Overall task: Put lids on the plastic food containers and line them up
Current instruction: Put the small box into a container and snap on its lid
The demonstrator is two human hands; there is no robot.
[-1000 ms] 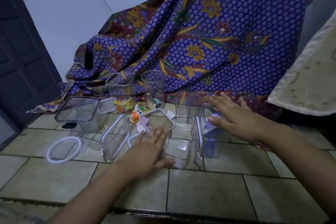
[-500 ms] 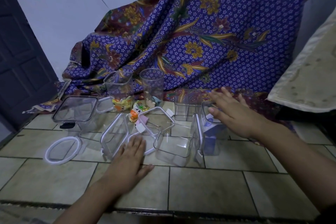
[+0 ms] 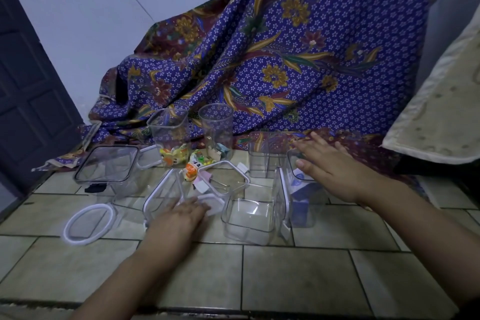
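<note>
Two hands: both mine, bare, reaching over a tiled floor (image 3: 285,275) among clear plastic containers.
Batik cloth (image 3: 298,54): purple with gold flowers, draped behind everything, its hem lying on the floor.
Door (image 3: 28,91): dark, at the far left.
Cushion (image 3: 441,101): pale and stained, leaning in at the right edge.
My right hand (image 3: 335,167): fingers spread flat, palm down, on or just over the rim of the container with the blue insert (image 3: 302,200); I cannot tell whether it presses.
My left hand (image 3: 179,218): palm down, fingers loosely together, resting on a white-rimmed lid (image 3: 210,205) that lies on the floor; nothing is pinched.
Large square container (image 3: 109,171): at the left, dark-rimmed lid on top.
Empty square container (image 3: 249,215): open, between my hands, just left of the blue one.
Upright lid (image 3: 166,189): white-rimmed, standing on edge just above my left hand.
Two tall containers: a square one (image 3: 170,135) with yellow toys inside and a round one (image 3: 217,130) beside it, both open, at the back against the cloth.
Small open container (image 3: 265,156): behind my right hand's thumb side.
Round lid (image 3: 88,223): white ring, flat on the floor at the left, apart from the rest.
Toy (image 3: 193,167): small, orange and white, lying among the containers.
</note>
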